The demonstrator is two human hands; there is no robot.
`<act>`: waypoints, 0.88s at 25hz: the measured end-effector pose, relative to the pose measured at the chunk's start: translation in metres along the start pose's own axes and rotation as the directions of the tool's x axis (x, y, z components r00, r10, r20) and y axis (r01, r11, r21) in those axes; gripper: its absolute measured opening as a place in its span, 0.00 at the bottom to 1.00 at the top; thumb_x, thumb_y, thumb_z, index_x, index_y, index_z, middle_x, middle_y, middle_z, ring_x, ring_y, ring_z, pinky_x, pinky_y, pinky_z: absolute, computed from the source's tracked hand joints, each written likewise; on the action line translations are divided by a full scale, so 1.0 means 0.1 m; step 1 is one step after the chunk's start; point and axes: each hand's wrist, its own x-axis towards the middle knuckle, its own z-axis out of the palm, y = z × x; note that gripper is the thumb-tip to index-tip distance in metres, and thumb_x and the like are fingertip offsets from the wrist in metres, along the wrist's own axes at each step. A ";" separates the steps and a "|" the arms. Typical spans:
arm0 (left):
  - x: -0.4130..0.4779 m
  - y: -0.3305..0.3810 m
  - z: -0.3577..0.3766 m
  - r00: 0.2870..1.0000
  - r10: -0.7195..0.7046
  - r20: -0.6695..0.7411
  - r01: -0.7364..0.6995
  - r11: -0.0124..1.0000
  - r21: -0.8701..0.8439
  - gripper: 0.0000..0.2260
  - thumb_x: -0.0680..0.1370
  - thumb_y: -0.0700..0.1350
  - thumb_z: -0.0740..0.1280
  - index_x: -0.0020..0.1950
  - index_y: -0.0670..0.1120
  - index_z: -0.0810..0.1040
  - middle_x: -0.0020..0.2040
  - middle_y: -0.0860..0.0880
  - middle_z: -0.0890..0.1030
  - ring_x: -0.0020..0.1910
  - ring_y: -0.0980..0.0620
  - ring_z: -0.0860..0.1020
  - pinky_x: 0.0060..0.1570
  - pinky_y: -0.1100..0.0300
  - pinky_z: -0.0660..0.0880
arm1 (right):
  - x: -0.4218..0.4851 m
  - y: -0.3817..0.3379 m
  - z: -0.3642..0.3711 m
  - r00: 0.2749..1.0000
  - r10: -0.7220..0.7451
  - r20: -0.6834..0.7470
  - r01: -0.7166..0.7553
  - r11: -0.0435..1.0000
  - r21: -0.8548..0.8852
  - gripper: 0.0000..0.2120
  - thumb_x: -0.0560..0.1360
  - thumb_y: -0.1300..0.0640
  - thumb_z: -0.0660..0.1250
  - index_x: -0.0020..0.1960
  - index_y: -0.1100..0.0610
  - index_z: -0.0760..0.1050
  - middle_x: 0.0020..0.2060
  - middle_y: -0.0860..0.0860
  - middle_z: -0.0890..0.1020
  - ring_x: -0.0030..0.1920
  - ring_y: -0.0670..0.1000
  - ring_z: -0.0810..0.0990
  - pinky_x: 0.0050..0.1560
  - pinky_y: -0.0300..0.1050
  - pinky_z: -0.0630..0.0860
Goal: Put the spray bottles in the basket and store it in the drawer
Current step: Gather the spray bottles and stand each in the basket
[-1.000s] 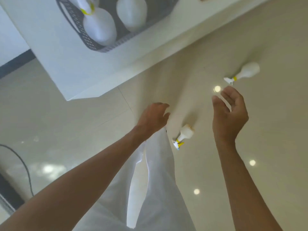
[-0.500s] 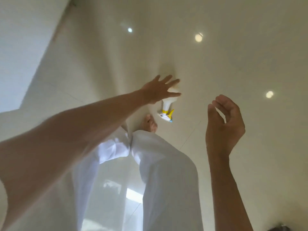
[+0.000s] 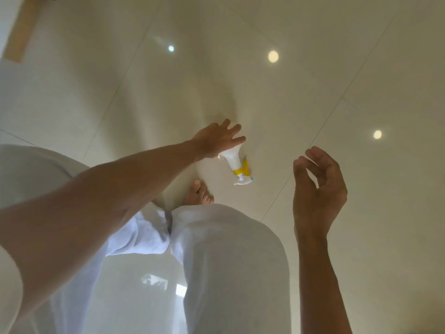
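Note:
A white spray bottle (image 3: 234, 160) with a yellow collar and trigger lies on the glossy cream floor, its nozzle toward me. My left hand (image 3: 218, 139) reaches down over the bottle's body with fingers spread, covering its far end; whether it touches the bottle is unclear. My right hand (image 3: 317, 189) hovers to the right of the bottle, well above the floor, fingers loosely curled and holding nothing. The basket and the drawer are out of view.
My bare foot (image 3: 198, 195) and white trouser legs (image 3: 231, 261) stand just in front of the bottle. A white cabinet side with a wooden edge (image 3: 22, 27) shows at the top left. Ceiling lights reflect off the floor tiles.
The view has swung down from the table and basket to the floor. My left hand has lowered onto the fallen bottle. The second bottle on the floor has left the view.

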 end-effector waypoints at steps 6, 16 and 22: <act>-0.75 -0.19 -0.33 0.813 -0.579 0.065 0.392 0.460 -0.797 0.41 0.66 0.60 0.78 0.74 0.51 0.64 0.66 0.45 0.75 0.65 0.42 0.75 0.63 0.49 0.73 | -0.06 -0.55 0.10 0.986 0.003 0.168 -0.009 0.999 0.036 0.13 0.77 0.63 0.72 0.61 0.54 0.81 0.55 0.42 0.85 0.51 0.36 0.84 0.48 0.25 0.76; -3.20 -0.14 -2.75 0.270 -0.961 0.055 0.035 -0.047 -0.998 0.39 0.61 0.69 0.76 0.67 0.60 0.65 0.59 0.59 0.77 0.54 0.55 0.79 0.52 0.53 0.81 | -0.85 -3.62 0.30 0.780 -0.295 0.552 0.160 0.947 0.279 0.19 0.79 0.58 0.74 0.68 0.56 0.77 0.62 0.45 0.83 0.61 0.40 0.82 0.62 0.36 0.79; -4.05 -0.72 -3.45 0.077 -0.997 -0.027 0.009 0.028 -1.000 0.42 0.62 0.71 0.73 0.69 0.57 0.62 0.62 0.58 0.75 0.56 0.54 0.79 0.51 0.50 0.81 | -1.32 -5.00 0.77 0.594 -0.508 0.624 0.362 0.861 0.356 0.14 0.76 0.55 0.76 0.60 0.54 0.80 0.54 0.47 0.85 0.56 0.43 0.83 0.64 0.45 0.80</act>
